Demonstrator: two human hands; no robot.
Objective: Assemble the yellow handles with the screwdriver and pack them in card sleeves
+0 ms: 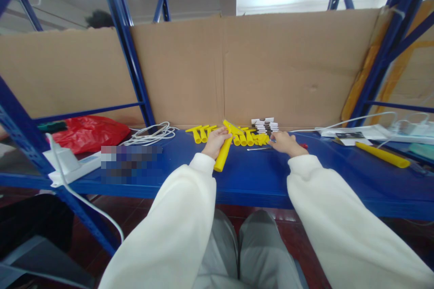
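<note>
My left hand (217, 141) is closed round a yellow T-shaped handle (223, 156), its thick tube slanting down toward me and its thin crosspiece at the top. My right hand (286, 143) hovers low over the table, thumb and fingers apart, beside several small yellow pieces (260, 139). Partly hidden under that hand lies a screwdriver (257, 149), its shaft to the left and a bit of red handle to the right. More yellow T-shaped handles (197, 136) stand in a row behind my left hand. A stack of small white and dark pieces (265, 125) sits beyond my right fingertips.
A coiled white cable (152, 134), a red plastic bag (90, 133) and a power strip (79, 165) lie at the left. On the right are a yellow tube (382, 155) and another white strip with cables (403, 133). Cardboard (271, 67) and blue posts (130, 49) enclose the blue tabletop (251, 176).
</note>
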